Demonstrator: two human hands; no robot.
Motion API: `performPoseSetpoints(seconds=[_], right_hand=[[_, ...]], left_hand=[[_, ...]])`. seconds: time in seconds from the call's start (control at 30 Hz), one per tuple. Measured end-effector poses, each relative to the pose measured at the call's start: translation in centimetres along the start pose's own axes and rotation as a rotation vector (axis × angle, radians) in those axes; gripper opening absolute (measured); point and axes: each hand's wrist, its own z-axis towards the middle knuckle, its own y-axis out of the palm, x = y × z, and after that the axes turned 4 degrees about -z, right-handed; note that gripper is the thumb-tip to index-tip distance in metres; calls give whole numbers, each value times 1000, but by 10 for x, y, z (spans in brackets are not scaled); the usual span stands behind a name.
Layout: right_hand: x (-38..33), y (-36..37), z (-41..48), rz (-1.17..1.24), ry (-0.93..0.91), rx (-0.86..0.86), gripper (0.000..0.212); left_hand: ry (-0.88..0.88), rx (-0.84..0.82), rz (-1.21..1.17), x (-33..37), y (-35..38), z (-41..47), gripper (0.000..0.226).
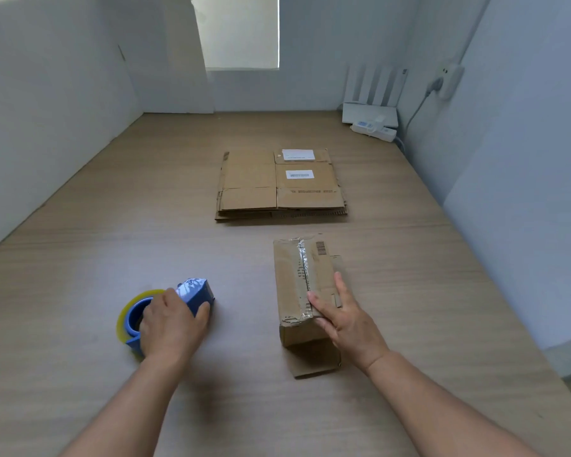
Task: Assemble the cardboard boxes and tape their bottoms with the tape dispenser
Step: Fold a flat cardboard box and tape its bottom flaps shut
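Observation:
A small assembled cardboard box [299,285] stands upside down on the wooden table, clear tape running along its bottom seam. My right hand [346,319] rests on its near right edge, thumb on the taped face and fingers straight along the side. To the left lies a blue tape dispenser [197,291] with a yellowish tape roll [127,311]. My left hand [170,324] grips the dispenser from above, fingers curled round its body. A stack of flattened cardboard boxes [279,184] with white labels lies farther back at the middle of the table.
The wooden table [80,275] is walled in white on the left, back and right. A white router [370,108] and a power strip [374,128] sit in the far right corner, with a cable running up the right wall.

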Motion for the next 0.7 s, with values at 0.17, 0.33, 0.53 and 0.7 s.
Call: performPoseSetpoints(seconds=[0.17, 0.33, 0.53, 0.7], right_hand=[[4, -5, 0, 6, -34, -2, 56], [-2, -19, 1, -130, 41, -180, 54], [-9, -27, 0, -45, 129, -203, 91], [-16, -35, 12, 94, 158, -70, 69]], left_hand=[[-59, -105, 172, -12, 7, 23, 58], [-93, -178, 130, -25, 2, 40, 32], [102, -327, -74, -31, -8, 42, 36], [272, -582, -461, 16, -37, 6, 43]])
